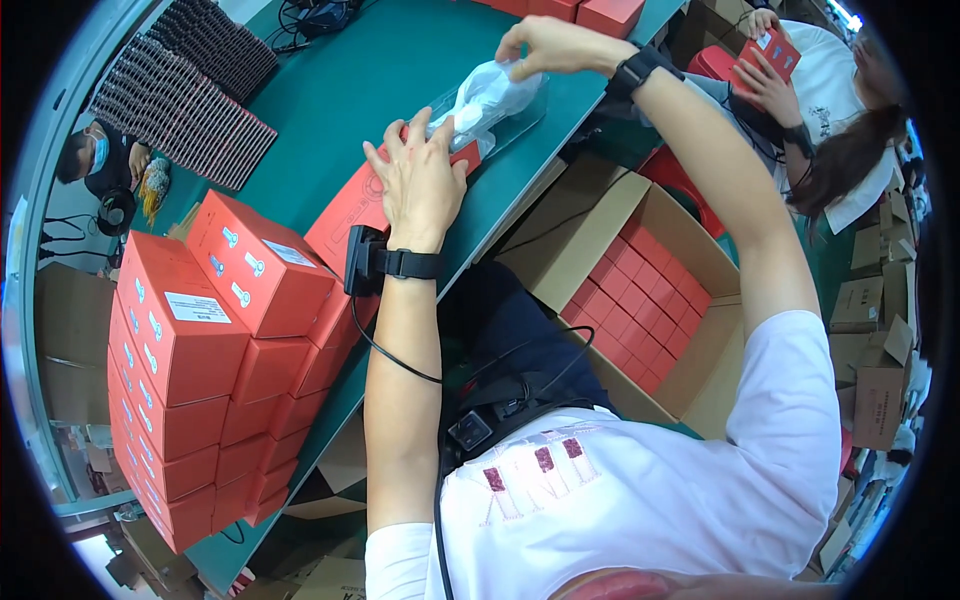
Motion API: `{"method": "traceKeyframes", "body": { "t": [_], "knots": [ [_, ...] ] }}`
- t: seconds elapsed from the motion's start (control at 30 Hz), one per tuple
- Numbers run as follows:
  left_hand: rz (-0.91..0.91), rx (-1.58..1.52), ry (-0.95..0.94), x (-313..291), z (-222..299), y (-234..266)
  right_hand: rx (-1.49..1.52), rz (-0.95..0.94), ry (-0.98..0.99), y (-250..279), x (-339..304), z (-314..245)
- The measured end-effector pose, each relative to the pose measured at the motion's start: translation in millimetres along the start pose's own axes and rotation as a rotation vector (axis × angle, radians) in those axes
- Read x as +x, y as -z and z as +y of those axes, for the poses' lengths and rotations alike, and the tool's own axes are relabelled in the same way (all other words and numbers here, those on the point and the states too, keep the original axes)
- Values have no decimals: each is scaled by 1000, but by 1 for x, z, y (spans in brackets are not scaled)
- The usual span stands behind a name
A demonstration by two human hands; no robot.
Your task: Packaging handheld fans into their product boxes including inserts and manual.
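Nearby, white-labelled red boxes [200, 340] stack beside flat red carton [345, 215].

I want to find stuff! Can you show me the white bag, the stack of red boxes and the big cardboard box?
white bag [487, 95], head view, on its crumpled middle.
stack of red boxes [205, 340], head view, on a top box's side.
cardboard box [610, 215], head view, on its open left flap.

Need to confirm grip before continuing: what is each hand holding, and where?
Right hand pinches the white plastic bag by its top edge; left hand presses flat on the red box, not gripping.
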State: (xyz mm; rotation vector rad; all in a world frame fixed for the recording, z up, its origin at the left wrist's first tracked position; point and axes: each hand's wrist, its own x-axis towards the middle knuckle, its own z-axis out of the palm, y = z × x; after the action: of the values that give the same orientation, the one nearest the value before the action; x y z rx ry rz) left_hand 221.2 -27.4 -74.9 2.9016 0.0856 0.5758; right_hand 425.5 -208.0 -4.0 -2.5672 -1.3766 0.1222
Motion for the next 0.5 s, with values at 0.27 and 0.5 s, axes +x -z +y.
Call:
{"method": "traceKeyframes", "body": {
  "t": [0.27,0.5],
  "knots": [
    [16,28,15,1,4,-4,-52,34,-13,-29,2,11],
    [-54,23,51,4,8,1,253,177,21,-19,2,17]
  ]
}}
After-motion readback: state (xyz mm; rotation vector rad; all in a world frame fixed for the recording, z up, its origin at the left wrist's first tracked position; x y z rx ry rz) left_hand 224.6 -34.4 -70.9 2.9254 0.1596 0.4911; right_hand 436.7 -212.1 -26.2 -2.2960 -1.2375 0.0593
